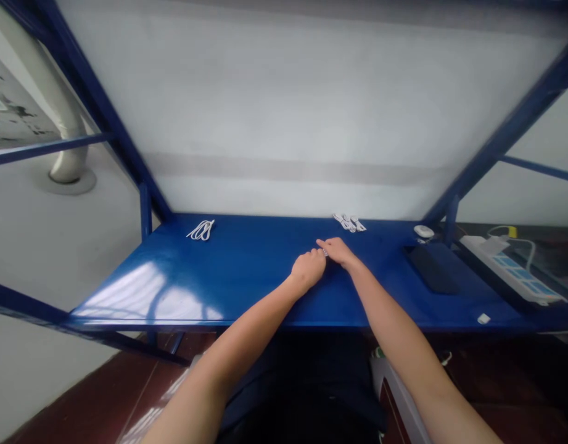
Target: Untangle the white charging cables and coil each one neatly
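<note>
My left hand (308, 270) and my right hand (339, 251) meet near the middle of the blue metal workbench (246, 271). A small white item (325, 252) sits between them, mostly hidden by my fingers; it could be a bundled cable. Both hands are closed on it. Towards the back left lies a coiled white cable (201, 230). A bundle of white cables (348, 222) lies at the back edge, just beyond my right fingertips.
Blue steel shelf posts (145, 213) frame the bench against a white wall. To the right are a black pad (432, 268), a small white round object (423, 231) and a white power strip (510, 268). A small white piece (483, 319) lies near the front edge.
</note>
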A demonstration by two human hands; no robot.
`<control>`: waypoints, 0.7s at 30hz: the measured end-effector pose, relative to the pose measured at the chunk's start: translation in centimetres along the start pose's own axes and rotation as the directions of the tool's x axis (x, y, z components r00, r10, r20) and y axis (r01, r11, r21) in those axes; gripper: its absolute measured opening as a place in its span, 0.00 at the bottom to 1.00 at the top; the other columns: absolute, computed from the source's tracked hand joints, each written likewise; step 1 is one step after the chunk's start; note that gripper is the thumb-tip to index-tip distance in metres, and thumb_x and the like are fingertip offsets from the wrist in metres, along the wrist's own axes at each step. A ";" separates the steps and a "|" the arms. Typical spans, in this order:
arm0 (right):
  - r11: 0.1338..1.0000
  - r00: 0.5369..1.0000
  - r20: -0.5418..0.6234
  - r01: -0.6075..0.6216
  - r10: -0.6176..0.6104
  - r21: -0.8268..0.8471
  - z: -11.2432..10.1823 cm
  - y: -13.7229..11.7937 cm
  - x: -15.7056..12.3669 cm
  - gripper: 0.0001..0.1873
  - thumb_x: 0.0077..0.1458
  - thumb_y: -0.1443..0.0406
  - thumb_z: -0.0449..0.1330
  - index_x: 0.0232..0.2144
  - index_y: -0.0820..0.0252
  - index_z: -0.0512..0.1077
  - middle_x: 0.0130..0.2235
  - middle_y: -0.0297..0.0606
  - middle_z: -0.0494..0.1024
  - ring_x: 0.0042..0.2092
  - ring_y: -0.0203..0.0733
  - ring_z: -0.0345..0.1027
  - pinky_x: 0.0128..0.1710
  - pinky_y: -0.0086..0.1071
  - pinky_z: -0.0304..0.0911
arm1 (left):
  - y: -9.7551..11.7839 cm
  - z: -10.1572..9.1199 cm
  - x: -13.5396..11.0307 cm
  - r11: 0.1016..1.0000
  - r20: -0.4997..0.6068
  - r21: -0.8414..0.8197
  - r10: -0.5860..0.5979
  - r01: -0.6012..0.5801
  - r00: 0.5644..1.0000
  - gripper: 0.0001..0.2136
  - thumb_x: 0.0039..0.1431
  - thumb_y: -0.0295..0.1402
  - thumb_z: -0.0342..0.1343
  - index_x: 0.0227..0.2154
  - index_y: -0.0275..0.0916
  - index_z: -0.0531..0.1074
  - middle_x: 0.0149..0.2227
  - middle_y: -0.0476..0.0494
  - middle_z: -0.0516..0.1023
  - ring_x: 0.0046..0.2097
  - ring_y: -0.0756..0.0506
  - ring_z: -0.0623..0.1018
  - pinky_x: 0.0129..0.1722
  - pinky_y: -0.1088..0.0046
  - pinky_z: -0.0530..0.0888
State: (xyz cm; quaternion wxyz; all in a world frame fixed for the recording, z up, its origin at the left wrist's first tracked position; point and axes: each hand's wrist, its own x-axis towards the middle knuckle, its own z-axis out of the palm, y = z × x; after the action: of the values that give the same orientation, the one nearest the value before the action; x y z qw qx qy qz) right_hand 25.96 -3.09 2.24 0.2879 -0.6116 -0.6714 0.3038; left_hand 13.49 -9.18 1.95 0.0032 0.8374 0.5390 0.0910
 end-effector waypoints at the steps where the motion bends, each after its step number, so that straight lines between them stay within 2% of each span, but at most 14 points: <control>1: 1.000 1.000 0.008 0.003 -0.004 0.003 0.0 0.0 0.0 0.26 0.50 0.48 0.56 0.12 0.57 0.57 0.15 0.26 0.57 0.22 0.32 0.47 0.22 0.30 0.42 | -0.3 -0.2 0.0 1.000 0.021 -0.010 0.025 -0.025 0.999 0.14 0.66 0.25 0.38 0.47 0.28 0.67 0.40 0.30 0.76 0.42 0.38 0.80 0.38 0.62 0.76; 5: 0.999 0.999 0.013 0.044 -0.044 -0.015 0.1 0.1 0.1 0.26 0.51 0.49 0.56 0.12 0.58 0.58 0.15 0.27 0.57 0.22 0.32 0.49 0.22 0.29 0.43 | -1.3 -0.7 0.0 0.998 0.074 -0.037 0.061 -0.058 0.995 0.15 0.69 0.32 0.37 0.47 0.31 0.66 0.38 0.31 0.78 0.41 0.36 0.81 0.39 0.60 0.75; 8: 0.998 0.997 0.036 0.065 -0.065 0.017 0.2 0.4 0.0 0.25 0.52 0.49 0.55 0.13 0.58 0.59 0.14 0.27 0.59 0.21 0.32 0.51 0.22 0.28 0.45 | -1.4 -0.7 -0.1 0.998 0.086 -0.052 0.040 -0.036 0.995 0.16 0.69 0.33 0.36 0.48 0.32 0.65 0.38 0.30 0.78 0.42 0.36 0.81 0.40 0.59 0.74; 10: 0.996 0.993 0.104 0.055 -0.063 0.075 -0.1 1.1 0.0 0.25 0.53 0.47 0.53 0.17 0.59 0.64 0.15 0.28 0.63 0.19 0.33 0.54 0.21 0.28 0.48 | -1.2 -0.6 0.0 0.998 0.097 -0.060 0.019 -0.013 0.995 0.15 0.69 0.33 0.36 0.47 0.32 0.65 0.38 0.30 0.78 0.41 0.36 0.81 0.40 0.59 0.74; 12: 0.993 0.993 0.108 0.044 -0.056 0.110 -1.2 2.4 0.0 0.25 0.56 0.46 0.50 0.23 0.60 0.69 0.18 0.31 0.68 0.20 0.35 0.59 0.22 0.29 0.52 | -1.1 -0.5 0.1 0.997 0.103 -0.072 -0.009 0.017 0.995 0.15 0.68 0.33 0.36 0.46 0.33 0.66 0.38 0.30 0.79 0.41 0.36 0.81 0.39 0.60 0.74; 13: 0.994 0.999 0.022 0.047 -0.049 0.095 -2.1 3.3 0.1 0.24 0.57 0.47 0.49 0.26 0.60 0.71 0.20 0.33 0.70 0.21 0.37 0.61 0.24 0.29 0.55 | -1.1 -0.5 0.1 0.996 0.103 -0.082 -0.023 0.031 0.994 0.15 0.68 0.34 0.37 0.45 0.33 0.66 0.38 0.30 0.79 0.41 0.36 0.81 0.39 0.61 0.74; 14: 0.998 0.990 -0.130 0.059 -0.054 0.037 -3.1 4.4 0.2 0.23 0.58 0.49 0.48 0.26 0.60 0.71 0.22 0.37 0.73 0.24 0.39 0.64 0.27 0.30 0.58 | -1.1 -0.5 0.2 0.995 0.103 -0.093 -0.037 0.047 0.994 0.15 0.68 0.34 0.37 0.45 0.33 0.66 0.38 0.30 0.79 0.41 0.36 0.81 0.39 0.61 0.73; 15: 0.997 0.955 -0.287 0.056 -0.071 -0.061 -4.2 5.5 0.4 0.21 0.58 0.52 0.49 0.26 0.61 0.72 0.26 0.40 0.75 0.29 0.42 0.67 0.32 0.32 0.60 | -1.1 -0.5 0.2 0.993 0.107 -0.105 -0.049 0.060 0.993 0.15 0.69 0.35 0.36 0.45 0.34 0.66 0.38 0.31 0.79 0.41 0.37 0.80 0.39 0.61 0.73; 17: 0.973 0.817 -0.573 -0.077 -0.063 -0.216 -6.5 7.9 0.8 0.17 0.58 0.59 0.49 0.29 0.63 0.73 0.34 0.48 0.77 0.39 0.48 0.69 0.41 0.37 0.60 | -1.3 -0.5 0.3 0.989 0.113 -0.125 -0.069 0.084 0.991 0.15 0.69 0.36 0.36 0.44 0.35 0.66 0.38 0.31 0.79 0.40 0.37 0.80 0.39 0.61 0.73; 18: 0.953 0.760 -0.647 -0.147 -0.061 -0.264 -7.6 9.0 1.0 0.15 0.57 0.61 0.49 0.31 0.64 0.73 0.37 0.51 0.76 0.43 0.50 0.67 0.45 0.39 0.59 | -1.4 -0.5 0.3 0.987 0.112 -0.132 -0.080 0.094 0.990 0.16 0.69 0.37 0.35 0.44 0.35 0.66 0.38 0.31 0.79 0.40 0.37 0.80 0.39 0.62 0.73; 19: 0.935 0.738 -0.672 -0.194 -0.061 -0.298 -8.5 9.9 1.1 0.14 0.56 0.63 0.50 0.34 0.66 0.74 0.40 0.54 0.75 0.47 0.52 0.65 0.49 0.41 0.57 | -1.5 -0.6 0.4 0.985 0.110 -0.138 -0.090 0.105 0.990 0.16 0.69 0.37 0.35 0.45 0.35 0.65 0.38 0.31 0.79 0.40 0.37 0.80 0.39 0.62 0.73; 21: 0.910 0.727 -0.686 -0.279 -0.009 -0.308 -9.8 11.4 1.5 0.16 0.53 0.65 0.53 0.40 0.70 0.73 0.43 0.56 0.74 0.50 0.55 0.62 0.52 0.45 0.55 | -1.7 -0.7 0.4 0.981 0.102 -0.151 -0.103 0.118 0.989 0.16 0.69 0.38 0.34 0.45 0.35 0.65 0.39 0.32 0.79 0.41 0.37 0.80 0.39 0.62 0.72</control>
State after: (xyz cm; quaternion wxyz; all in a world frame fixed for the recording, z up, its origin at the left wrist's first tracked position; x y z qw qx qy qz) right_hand 40.66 -0.32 -0.04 0.3599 -0.7722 -0.5204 -0.0578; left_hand 11.96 -8.20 2.49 0.0995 0.8067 0.5750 0.0934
